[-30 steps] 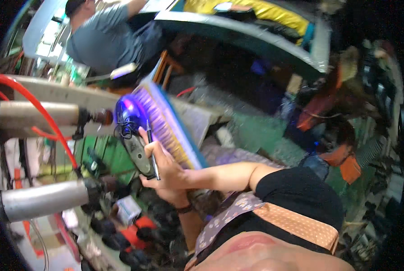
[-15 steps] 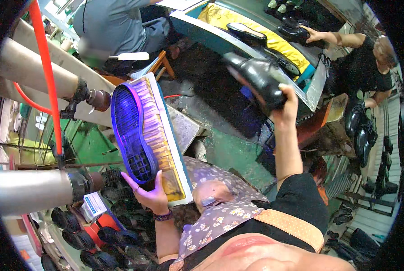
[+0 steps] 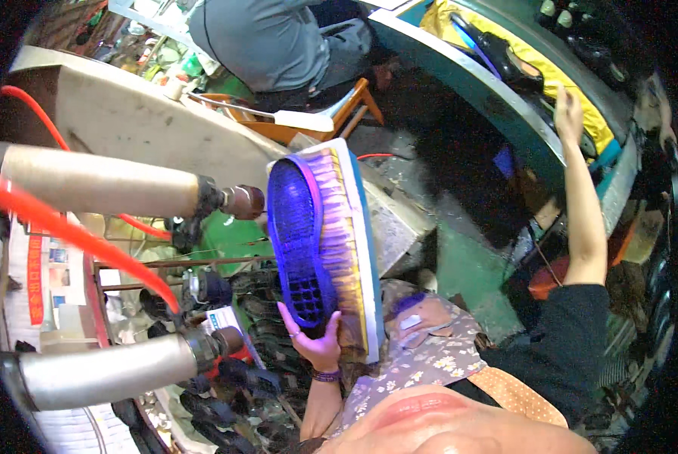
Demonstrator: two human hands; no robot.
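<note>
My left hand (image 3: pixel 314 346) is closed around the heel end of a dark rubber shoe sole (image 3: pixel 297 223), thumb on one side and fingers on the other. Purple light falls on the sole, whose hollow side shows a grid in the heel. Right beside it stands a slab with a ribbed yellowish face (image 3: pixel 342 250) and a white edge. My right arm stretches far to the right, and my right hand (image 3: pixel 570 119), fingers extended, hovers at a yellow cloth (image 3: pixel 562 66). A black shoe (image 3: pixel 519 74) lies on that cloth near the hand; my palm's underside is hidden.
On the left are two metal cylinders (image 3: pixel 100 181) and a red hose (image 3: pixel 74 238). A seated person in grey (image 3: pixel 259 45) is beyond, by a wooden stool (image 3: pixel 361 106). Several dark soles (image 3: pixel 240 386) pile up at lower left. A teal-sided trough (image 3: pixel 460 72) holds the cloth.
My right hand has moved farther out to the trough and let go of the black shoe it held. The view has swung left; my left hand still grips the sole.
</note>
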